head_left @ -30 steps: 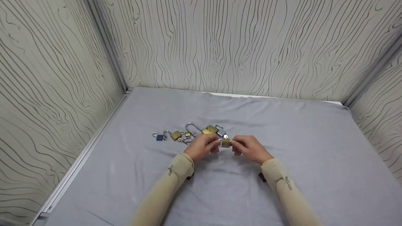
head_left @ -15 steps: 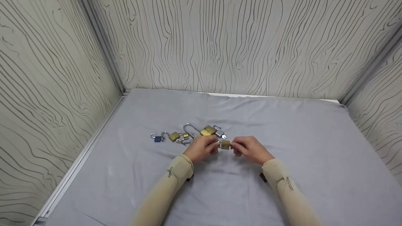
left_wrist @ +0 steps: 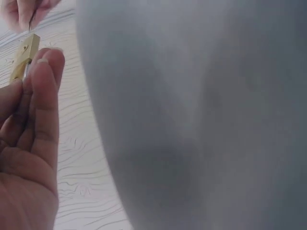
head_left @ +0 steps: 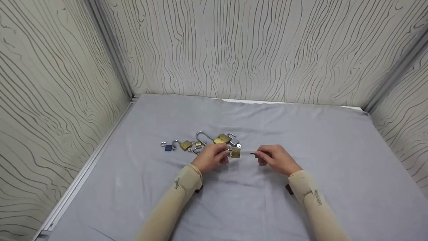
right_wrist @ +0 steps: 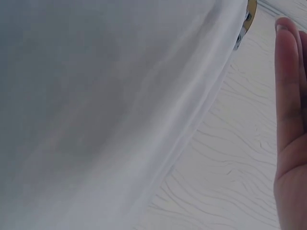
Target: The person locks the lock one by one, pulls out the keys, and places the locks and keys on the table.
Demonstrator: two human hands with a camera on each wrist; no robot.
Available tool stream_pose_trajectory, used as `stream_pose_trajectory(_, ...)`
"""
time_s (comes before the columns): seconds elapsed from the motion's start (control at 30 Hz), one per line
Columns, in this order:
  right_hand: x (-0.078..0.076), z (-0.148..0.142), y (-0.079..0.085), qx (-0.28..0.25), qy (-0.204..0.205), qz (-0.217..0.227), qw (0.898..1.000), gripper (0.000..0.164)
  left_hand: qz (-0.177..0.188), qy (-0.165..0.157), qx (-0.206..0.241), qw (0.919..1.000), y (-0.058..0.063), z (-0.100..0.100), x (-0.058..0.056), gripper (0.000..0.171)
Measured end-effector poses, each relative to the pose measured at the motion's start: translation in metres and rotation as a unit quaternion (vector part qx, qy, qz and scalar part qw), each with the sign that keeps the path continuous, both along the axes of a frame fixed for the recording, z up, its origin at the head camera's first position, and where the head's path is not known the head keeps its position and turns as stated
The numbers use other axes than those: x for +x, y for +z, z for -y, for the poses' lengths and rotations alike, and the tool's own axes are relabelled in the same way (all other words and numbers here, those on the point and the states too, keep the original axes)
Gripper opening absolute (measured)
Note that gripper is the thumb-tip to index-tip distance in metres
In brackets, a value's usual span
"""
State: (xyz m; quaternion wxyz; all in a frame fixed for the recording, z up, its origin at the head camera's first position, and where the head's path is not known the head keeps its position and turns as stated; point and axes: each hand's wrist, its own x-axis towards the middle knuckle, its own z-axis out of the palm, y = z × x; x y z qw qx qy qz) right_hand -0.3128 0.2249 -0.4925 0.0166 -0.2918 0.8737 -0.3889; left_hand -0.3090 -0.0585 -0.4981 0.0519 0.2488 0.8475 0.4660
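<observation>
By its shackle, my left hand [head_left: 211, 158] pinches a brass padlock [head_left: 235, 153] above the cloth. The padlock's body points right, toward my right hand [head_left: 276, 160], which pinches a small dark key [head_left: 253, 153] between thumb and forefinger. A gap separates key and padlock. The left wrist view shows the brass body [left_wrist: 24, 56] beyond the fingertips, with the thin key [left_wrist: 32, 20] past it. My right thumb and the key are outside the right wrist view, where straight fingers [right_wrist: 289, 96] show. Part of the shackle is hidden by my left fingers.
Behind my left hand lie several padlocks with raised shackles: a blue one [head_left: 168, 147], a brass one [head_left: 186, 145], a small brass one [head_left: 198, 144], a large brass one [head_left: 222, 138] and a grey one [head_left: 234, 141]. Grey cloth [head_left: 321, 144] covers the table; patterned walls [head_left: 234, 50] surround it.
My right hand has moved right, away from the padlock, and the key has come into sight between its fingers. My left hand has shifted slightly left with the padlock.
</observation>
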Motion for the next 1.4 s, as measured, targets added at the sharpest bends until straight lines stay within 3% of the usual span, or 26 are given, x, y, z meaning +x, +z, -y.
stream_pose_trajectory(0.37, 0.0, -0.019, 0.004, -0.001, -0.018, 0.004, 1.0, 0.023, -0.015, -0.001, -0.01, 0.9998, -0.001, -0.003, 0.002, 0.02)
stream_pose_trajectory(0.83, 0.003, -0.067, 0.0, 0.058, -0.086, 0.017, 0.994, 0.012, -0.01, -0.004, -0.006, 0.9999, -0.001, -0.006, 0.002, 0.022)
stream_pose_trajectory(1.1, 0.006, -0.092, 0.0, 0.119, -0.123, -0.012, 0.985, 0.008, -0.021, -0.007, -0.014, 0.9997, 0.001, -0.008, 0.002, 0.022)
stream_pose_trajectory(1.4, 0.008, -0.109, -0.001, 0.136, -0.132, -0.003, 0.982, 0.009, -0.009, -0.011, -0.002, 0.9999, 0.001, -0.01, 0.002, 0.023)
